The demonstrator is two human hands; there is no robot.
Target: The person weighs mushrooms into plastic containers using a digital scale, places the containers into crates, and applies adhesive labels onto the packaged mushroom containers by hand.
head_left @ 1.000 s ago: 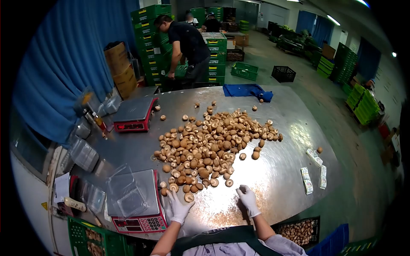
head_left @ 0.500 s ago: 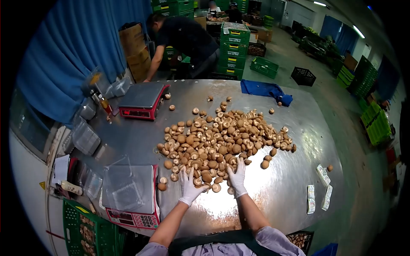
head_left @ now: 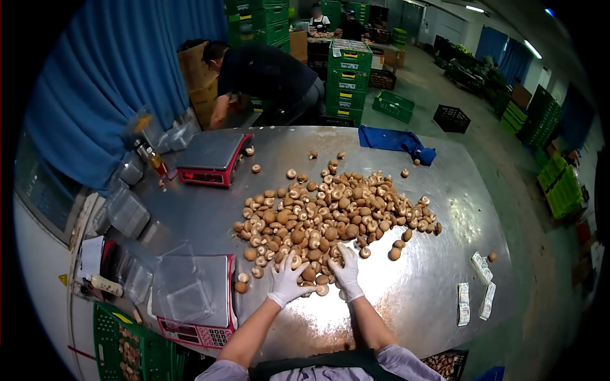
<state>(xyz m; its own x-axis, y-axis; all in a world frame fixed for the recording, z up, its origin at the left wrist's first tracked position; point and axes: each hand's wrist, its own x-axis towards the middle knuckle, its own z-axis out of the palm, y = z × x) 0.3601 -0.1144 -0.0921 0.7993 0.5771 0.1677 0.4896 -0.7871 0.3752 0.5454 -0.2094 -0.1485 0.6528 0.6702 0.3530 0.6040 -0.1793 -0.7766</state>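
Note:
A wide heap of brown shiitake mushrooms [head_left: 330, 216] is spread over the metal table. At its near edge, my left hand [head_left: 290, 282], in a white glove, rests against the mushrooms with its fingers apart and the thumb pointing right. Opposite it, my right hand [head_left: 346, 273], also gloved, has its fingers spread over the edge of the heap. Several mushrooms lie between the two hands, among them a pale one [head_left: 322, 290] close to my left thumb. Neither hand is closed round a mushroom; some fingertips are partly hidden among the caps.
Clear plastic trays [head_left: 184, 289] sit on a red scale [head_left: 230, 298] at left; another scale [head_left: 213, 152] stands farther back. Label bundles [head_left: 463, 305] lie at right, a blue cloth [head_left: 391, 138] at the far edge. Beyond the table, a person [head_left: 267, 79] bends near stacked green crates [head_left: 348, 79].
My right hand has moved inward to the left, narrowing the gap between my hands. The view has tilted slightly. The person behind the table has shifted left and drawn the arm back from the table.

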